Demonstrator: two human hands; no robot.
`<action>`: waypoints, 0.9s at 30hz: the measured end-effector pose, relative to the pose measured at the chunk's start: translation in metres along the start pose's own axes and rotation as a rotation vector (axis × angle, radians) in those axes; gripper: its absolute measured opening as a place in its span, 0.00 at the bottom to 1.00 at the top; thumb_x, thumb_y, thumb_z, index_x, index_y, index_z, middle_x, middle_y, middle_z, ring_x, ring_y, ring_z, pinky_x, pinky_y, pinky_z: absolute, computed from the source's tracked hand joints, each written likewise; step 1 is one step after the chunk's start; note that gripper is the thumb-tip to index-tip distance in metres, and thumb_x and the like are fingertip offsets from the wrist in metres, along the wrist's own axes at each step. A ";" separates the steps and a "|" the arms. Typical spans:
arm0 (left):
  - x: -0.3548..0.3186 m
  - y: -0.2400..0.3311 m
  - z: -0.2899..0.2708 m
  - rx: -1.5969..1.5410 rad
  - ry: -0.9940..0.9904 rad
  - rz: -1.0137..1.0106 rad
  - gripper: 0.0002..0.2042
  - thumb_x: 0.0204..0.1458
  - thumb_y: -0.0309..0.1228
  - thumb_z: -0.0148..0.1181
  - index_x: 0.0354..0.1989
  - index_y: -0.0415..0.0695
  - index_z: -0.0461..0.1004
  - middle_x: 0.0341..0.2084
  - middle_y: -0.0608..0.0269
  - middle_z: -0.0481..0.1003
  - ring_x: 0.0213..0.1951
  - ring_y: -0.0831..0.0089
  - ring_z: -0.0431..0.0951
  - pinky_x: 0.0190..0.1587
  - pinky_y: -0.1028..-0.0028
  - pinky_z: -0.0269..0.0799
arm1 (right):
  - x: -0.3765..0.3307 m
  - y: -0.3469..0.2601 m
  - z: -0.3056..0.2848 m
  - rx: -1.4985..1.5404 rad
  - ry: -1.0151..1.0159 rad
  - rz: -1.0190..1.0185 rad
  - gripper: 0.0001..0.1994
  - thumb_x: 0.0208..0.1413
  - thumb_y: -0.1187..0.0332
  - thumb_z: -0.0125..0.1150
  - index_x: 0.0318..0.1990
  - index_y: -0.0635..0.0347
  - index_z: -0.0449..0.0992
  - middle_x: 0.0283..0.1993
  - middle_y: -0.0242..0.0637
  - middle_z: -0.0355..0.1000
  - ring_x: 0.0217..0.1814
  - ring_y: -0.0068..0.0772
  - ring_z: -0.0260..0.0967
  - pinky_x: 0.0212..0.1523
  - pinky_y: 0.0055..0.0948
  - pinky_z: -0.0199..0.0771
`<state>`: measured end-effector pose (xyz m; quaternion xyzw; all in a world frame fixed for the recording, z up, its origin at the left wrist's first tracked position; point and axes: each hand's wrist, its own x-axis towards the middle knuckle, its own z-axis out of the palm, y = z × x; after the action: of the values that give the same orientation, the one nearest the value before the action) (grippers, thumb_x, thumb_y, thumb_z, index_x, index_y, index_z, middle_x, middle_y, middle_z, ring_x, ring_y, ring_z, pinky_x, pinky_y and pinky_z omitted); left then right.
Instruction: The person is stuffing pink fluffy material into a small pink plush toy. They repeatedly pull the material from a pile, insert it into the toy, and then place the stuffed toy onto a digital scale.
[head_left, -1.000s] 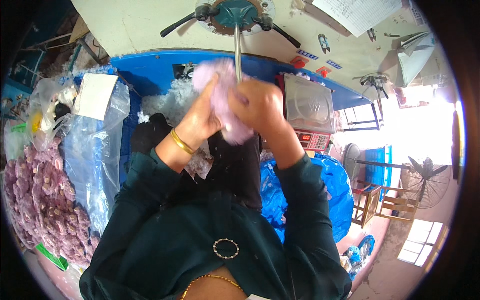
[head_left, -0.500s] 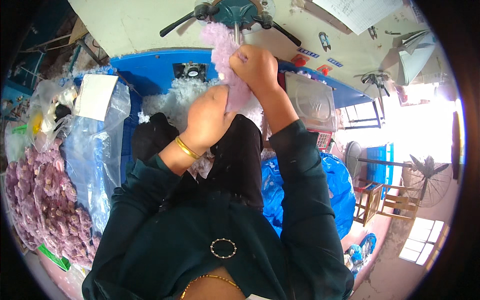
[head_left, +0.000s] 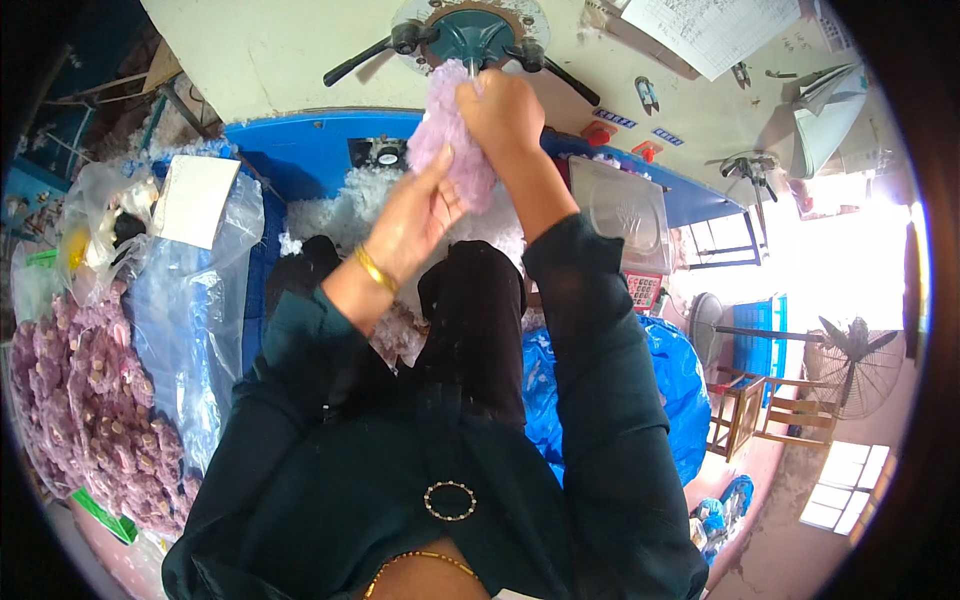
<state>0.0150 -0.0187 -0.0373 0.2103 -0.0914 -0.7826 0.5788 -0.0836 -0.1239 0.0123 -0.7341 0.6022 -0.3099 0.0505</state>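
Observation:
Both my hands hold a fluffy lilac plush toy [head_left: 452,135] up against the metal nozzle of a teal stuffing machine [head_left: 470,30] on the wall. My left hand [head_left: 415,215], with a gold bangle at the wrist, cups the toy's lower side. My right hand [head_left: 502,112] grips its top, right under the machine's hub. Loose white stuffing fibre [head_left: 335,220] lies below, in front of the blue machine body [head_left: 300,150].
A big clear bag of lilac plush pieces [head_left: 85,410] stands at my left, with more plastic bags [head_left: 190,290] beside it. A weighing scale [head_left: 625,215] sits at right, a blue bag [head_left: 670,385] under it. Fans [head_left: 850,350] and a wooden chair [head_left: 745,410] stand farther right.
Both hands have risen with the plush toy, from chest height up to the machine's nozzle. The toy now sits against the hub.

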 end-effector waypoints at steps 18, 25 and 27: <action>-0.012 0.004 0.013 0.690 -0.075 0.389 0.10 0.58 0.30 0.55 0.44 0.40 0.70 0.32 0.67 0.74 0.30 0.80 0.73 0.31 0.79 0.69 | -0.021 0.004 -0.012 0.147 -0.054 0.033 0.15 0.47 0.57 0.56 0.21 0.62 0.73 0.24 0.50 0.70 0.29 0.53 0.70 0.29 0.45 0.68; -0.043 0.006 0.014 -0.089 -0.130 -0.131 0.17 0.55 0.31 0.58 0.52 0.40 0.67 0.49 0.58 0.72 0.48 0.70 0.75 0.50 0.70 0.71 | -0.062 0.022 -0.024 0.586 -0.012 -0.150 0.14 0.43 0.72 0.62 0.17 0.63 0.61 0.16 0.40 0.51 0.18 0.29 0.44 0.19 0.30 0.52; -0.031 -0.007 -0.002 0.311 -0.184 0.071 0.17 0.54 0.31 0.60 0.51 0.40 0.68 0.45 0.61 0.73 0.44 0.73 0.75 0.49 0.73 0.71 | -0.060 0.031 -0.017 0.646 -0.057 -0.167 0.14 0.43 0.71 0.61 0.17 0.63 0.60 0.16 0.39 0.49 0.18 0.28 0.43 0.18 0.30 0.51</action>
<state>0.0172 0.0126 -0.0353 0.2216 -0.2711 -0.7541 0.5557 -0.1233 -0.0726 -0.0116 -0.7354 0.4087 -0.4670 0.2720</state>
